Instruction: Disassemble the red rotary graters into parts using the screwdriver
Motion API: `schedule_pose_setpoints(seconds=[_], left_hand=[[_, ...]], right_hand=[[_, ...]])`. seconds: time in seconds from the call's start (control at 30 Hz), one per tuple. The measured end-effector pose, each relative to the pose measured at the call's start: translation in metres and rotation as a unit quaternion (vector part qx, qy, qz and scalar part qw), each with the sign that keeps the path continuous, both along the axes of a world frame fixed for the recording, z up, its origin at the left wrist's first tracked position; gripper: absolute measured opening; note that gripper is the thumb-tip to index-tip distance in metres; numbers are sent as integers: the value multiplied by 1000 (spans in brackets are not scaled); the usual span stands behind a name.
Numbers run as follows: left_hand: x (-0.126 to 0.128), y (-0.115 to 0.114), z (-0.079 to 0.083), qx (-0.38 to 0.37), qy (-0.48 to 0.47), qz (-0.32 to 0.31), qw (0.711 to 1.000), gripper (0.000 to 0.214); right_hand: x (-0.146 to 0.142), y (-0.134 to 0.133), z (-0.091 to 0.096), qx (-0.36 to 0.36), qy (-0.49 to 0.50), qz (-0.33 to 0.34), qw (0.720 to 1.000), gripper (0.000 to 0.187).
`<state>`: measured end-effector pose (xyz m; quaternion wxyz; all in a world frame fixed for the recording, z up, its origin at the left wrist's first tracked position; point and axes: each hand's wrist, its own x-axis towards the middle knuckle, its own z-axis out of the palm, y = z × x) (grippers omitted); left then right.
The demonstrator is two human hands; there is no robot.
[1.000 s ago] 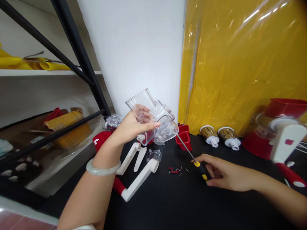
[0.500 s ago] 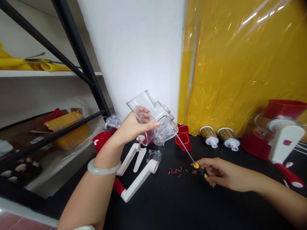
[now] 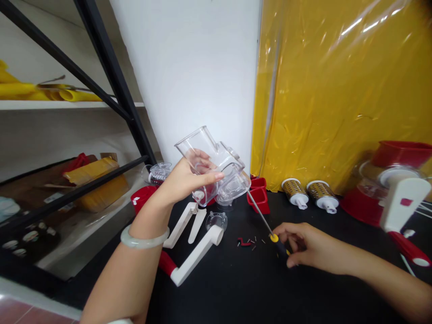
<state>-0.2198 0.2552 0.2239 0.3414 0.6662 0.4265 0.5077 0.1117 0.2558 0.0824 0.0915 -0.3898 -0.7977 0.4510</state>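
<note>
My left hand (image 3: 185, 180) grips a clear plastic grater housing (image 3: 216, 164) and holds it tilted above the black table (image 3: 256, 288). A pale bangle sits on that wrist. My right hand (image 3: 305, 247) is closed round the black and yellow handle of a screwdriver (image 3: 266, 227). The metal shaft slants up to the left, with its tip at the lower right edge of the housing. Small screws and a red bit (image 3: 248, 243) lie on the table just below the shaft.
A white crank handle with a red grip (image 3: 192, 261) and white flat parts (image 3: 184, 220) lie under my left hand. Red parts (image 3: 259, 195), two gold grater drums (image 3: 307, 192) and an assembled red and white grater (image 3: 394, 193) stand along the yellow sheet. Black shelving stands at left.
My right hand has shifted slightly left and down along the screwdriver handle, and the shaft stands a little steeper. The housing has barely moved in my left hand.
</note>
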Motion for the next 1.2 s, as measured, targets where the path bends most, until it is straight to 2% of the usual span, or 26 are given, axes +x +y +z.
schedule_pose_setpoints(seconds=[0.1, 0.17, 0.27, 0.33, 0.43, 0.53, 0.67, 0.77, 0.87, 0.93, 1.0, 1.1, 1.2], left_hand=[[0, 1, 1, 5, 8, 1, 1000, 63], [0, 1, 1, 9, 16, 3, 1000, 63], [-1, 2, 0, 18, 24, 4, 1000, 60], [-2, 2, 0, 20, 25, 8, 999, 60], [-2, 2, 0, 10, 21, 7, 1000, 61], [-2, 2, 0, 5, 13, 6, 1000, 62], [-2, 1, 1, -1, 8, 15, 1000, 64], [-1, 0, 2, 1, 14, 18, 1000, 63], [0, -1, 3, 3, 21, 17, 1000, 61], [1, -1, 3, 1, 19, 19, 1000, 62], [1, -1, 3, 0, 15, 23, 1000, 63], [2, -2, 4, -3, 14, 28, 1000, 63], [2, -2, 5, -3, 18, 28, 999, 62]], right_hand=[[-6, -2, -3, 46, -11, -49, 998, 50], [-4, -3, -2, 66, -3, -38, 997, 51], [4, -1, 0, 39, 8, 3, 999, 55], [5, 1, 0, 10, 12, 14, 1000, 49], [-2, 3, -4, 8, 2, -22, 1000, 45], [-9, 0, -5, 39, -4, -60, 997, 56], [-2, -4, 1, 35, -2, -21, 999, 65], [2, -2, 1, 24, -4, 12, 1000, 52], [-4, -1, -4, 31, 0, -13, 999, 38], [-8, -1, -7, 52, 8, -52, 997, 40], [-8, -2, -8, 72, 15, -63, 995, 46], [-3, -2, -6, 54, 5, -26, 998, 55], [-2, -1, -5, 17, 2, -9, 1000, 47]])
